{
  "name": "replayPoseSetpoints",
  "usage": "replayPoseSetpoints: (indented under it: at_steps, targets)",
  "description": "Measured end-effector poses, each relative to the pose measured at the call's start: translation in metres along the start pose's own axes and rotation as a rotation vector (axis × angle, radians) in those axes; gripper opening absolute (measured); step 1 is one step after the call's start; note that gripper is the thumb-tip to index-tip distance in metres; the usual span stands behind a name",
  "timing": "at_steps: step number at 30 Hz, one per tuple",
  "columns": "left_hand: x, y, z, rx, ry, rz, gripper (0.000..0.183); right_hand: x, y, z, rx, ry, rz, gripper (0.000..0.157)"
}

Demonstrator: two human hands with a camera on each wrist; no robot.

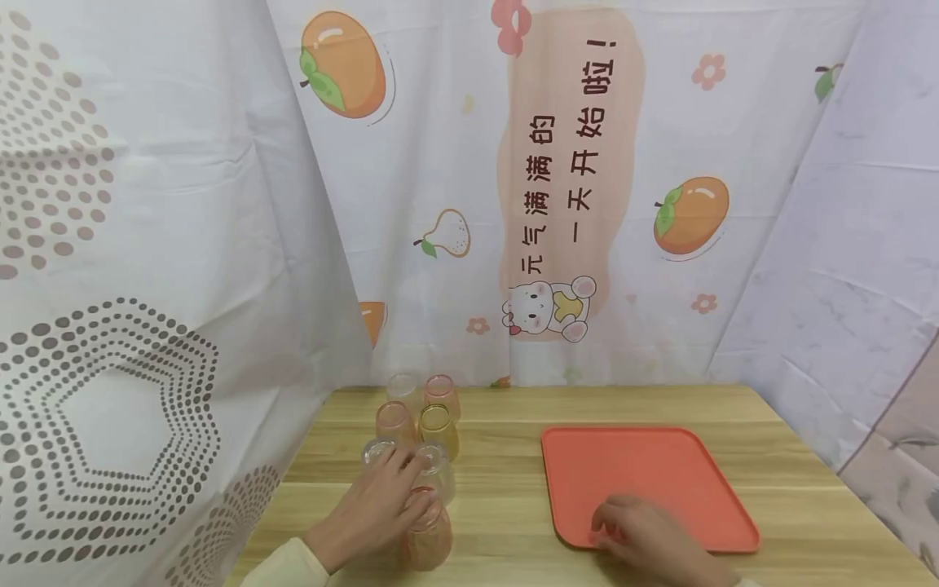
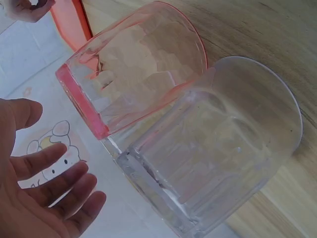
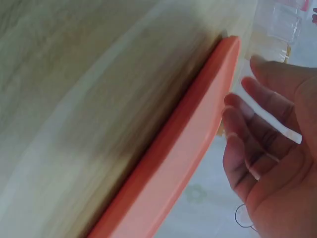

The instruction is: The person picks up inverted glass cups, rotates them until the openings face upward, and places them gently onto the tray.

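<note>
Reaching appears in hand, the left grip [image 1: 377, 497] relaxed and empty over the cups [image 1: 429, 545] left of the tray [image 1: 638, 469], the right grip [image 1: 645, 534] loosely bent, empty, by its near edge; next, enclose 1 cup.

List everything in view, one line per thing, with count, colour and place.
clear glasses: 3 visible, colourless, left part of the table, among the others
pink glasses: 3 visible, pinkish, same group, one nearest the person
yellow glass: 1, yellow, in the middle of the group
tray: 1, coral red, right part of the table
table: 1, light wood, under everything
back cloth: 1, white with fruit, flowers and lettering, behind the table
left cloth: 1, white with dotted patterns, left
right cloth: 1, pale, right
left sleeve: 1, pale yellow, bottom left
left hand: 1, bare, at the glasses
right hand: 1, bare, over the tray's near edge
</note>
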State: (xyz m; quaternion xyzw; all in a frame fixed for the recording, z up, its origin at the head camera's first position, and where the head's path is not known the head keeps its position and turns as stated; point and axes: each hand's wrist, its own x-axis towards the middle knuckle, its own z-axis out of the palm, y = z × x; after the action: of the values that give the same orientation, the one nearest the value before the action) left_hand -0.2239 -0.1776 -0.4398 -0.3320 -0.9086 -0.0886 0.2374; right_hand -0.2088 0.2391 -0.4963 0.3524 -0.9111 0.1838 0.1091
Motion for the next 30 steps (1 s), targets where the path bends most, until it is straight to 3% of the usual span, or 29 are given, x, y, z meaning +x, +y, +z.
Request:
replayPoseSetpoints:
  at_steps: [10, 17, 24, 30]
  targets:
    - [-0.005, 0.0, 0.007, -0.004, -0.057, 0.059, 0.022, 0.002, -0.006, 0.014, 0.135, -0.066, -0.071, 0.005]
    - [-0.007, -0.001, 0.01, -0.029, -0.095, 0.089, 0.01, 0.007, -0.014, 0.015, 0.062, -0.007, -0.073, 0.012]
    - [-0.008, -0.001, 0.01, -0.017, -0.098, 0.063, 0.016, 0.014, -0.017, 0.019, 0.027, -0.043, -0.033, 0.009]
    - [-0.009, -0.003, 0.009, -0.035, -0.154, 0.041, 0.038, 0.016, -0.018, 0.026, -0.001, -0.042, -0.011, 0.009]
